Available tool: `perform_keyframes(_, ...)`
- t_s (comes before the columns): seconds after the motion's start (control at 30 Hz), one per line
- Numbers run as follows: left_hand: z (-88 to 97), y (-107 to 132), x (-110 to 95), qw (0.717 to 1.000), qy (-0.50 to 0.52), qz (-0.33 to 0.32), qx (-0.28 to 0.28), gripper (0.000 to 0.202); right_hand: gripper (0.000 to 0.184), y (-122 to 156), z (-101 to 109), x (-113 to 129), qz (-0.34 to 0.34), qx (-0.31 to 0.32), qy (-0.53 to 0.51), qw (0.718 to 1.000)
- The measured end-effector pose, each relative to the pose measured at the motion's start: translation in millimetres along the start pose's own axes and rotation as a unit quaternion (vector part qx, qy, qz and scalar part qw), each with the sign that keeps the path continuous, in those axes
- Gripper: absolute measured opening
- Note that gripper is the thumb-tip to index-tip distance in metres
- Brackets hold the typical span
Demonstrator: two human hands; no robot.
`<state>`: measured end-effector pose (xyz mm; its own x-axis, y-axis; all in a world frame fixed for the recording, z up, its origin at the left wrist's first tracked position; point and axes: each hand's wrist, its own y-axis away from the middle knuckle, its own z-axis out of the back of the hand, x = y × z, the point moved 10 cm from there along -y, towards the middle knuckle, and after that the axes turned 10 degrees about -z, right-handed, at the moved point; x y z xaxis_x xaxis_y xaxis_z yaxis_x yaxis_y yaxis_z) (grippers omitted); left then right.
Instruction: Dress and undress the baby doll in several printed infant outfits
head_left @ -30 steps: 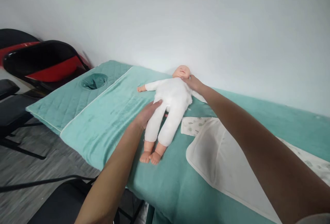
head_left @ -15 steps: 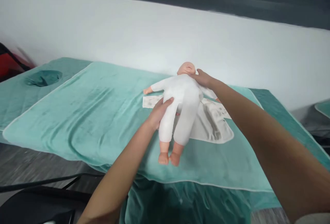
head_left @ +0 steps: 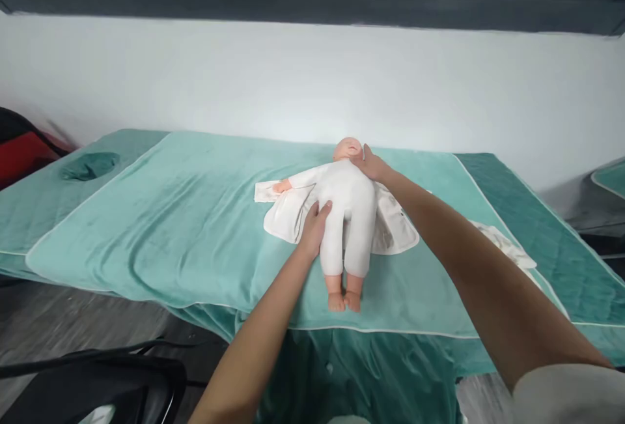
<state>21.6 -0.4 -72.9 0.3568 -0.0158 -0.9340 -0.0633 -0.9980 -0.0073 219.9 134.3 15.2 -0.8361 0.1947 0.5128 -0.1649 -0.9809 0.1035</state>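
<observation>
A baby doll [head_left: 346, 193] with a white cloth body and bare head, hands and feet lies face up, feet towards me. It rests on a spread-out white baby garment [head_left: 398, 232], whose flaps and one sleeve show at its sides. My left hand [head_left: 315, 228] grips the doll's hip, thumb on top and fingers partly hidden beneath. At the neck and shoulder, my right hand [head_left: 372, 165] holds the doll, its thumb up beside the head and its other fingers mostly hidden. My right forearm covers the doll's other arm.
A teal cover [head_left: 195, 215] lies over the massage bed [head_left: 551, 248], which has a face hole [head_left: 92, 165] at the left. Another white cloth [head_left: 505, 245] is near the right edge. A white wall [head_left: 293, 79] stands behind; a black chair [head_left: 92, 388] is at lower left.
The doll has come down onto the garment and now lies straighter, with both hands still on it. The camera view has shifted, bringing the second white cloth at right into sight.
</observation>
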Motion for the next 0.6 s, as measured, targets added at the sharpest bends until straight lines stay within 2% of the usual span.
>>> perform_keyframes(0.1,20.3,-15.4,-2.4,0.991,-0.118,-0.047,-0.036,0.045,0.078,2.8,7.1,13.4,-0.007,-0.072,0.177,0.981)
perform_keyframes(0.17,32.4,-27.7,-9.6,0.974,-0.197,-0.089,-0.073,0.041,0.063,10.6,9.1,41.5,0.059,-0.125,0.249,0.959)
perform_keyframes(0.27,42.8,-45.5,-20.2,0.944,-0.269,-0.151,-0.118,0.031,0.047,27.7,-10.8,88.0,0.179,-0.138,0.273,0.935)
perform_keyframes(0.37,44.6,-60.9,-21.7,0.921,-0.325,-0.174,-0.125,0.026,0.042,40.3,-54.9,125.7,0.259,-0.078,0.263,0.926)
perform_keyframes(0.43,43.5,-67.8,-21.0,0.901,-0.381,-0.173,-0.115,0.025,0.041,40.8,-88.4,143.5,0.283,-0.029,0.274,0.919)
perform_keyframes(0.53,43.4,-72.4,-20.0,0.86,-0.478,-0.151,-0.096,0.025,0.041,23.5,-127.8,151.4,0.249,0.051,0.296,0.921)
perform_keyframes(0.6,40.7,-73.0,-23.2,0.828,-0.533,-0.159,-0.073,0.022,0.041,12.0,-141.4,152.5,0.238,0.089,0.299,0.92)
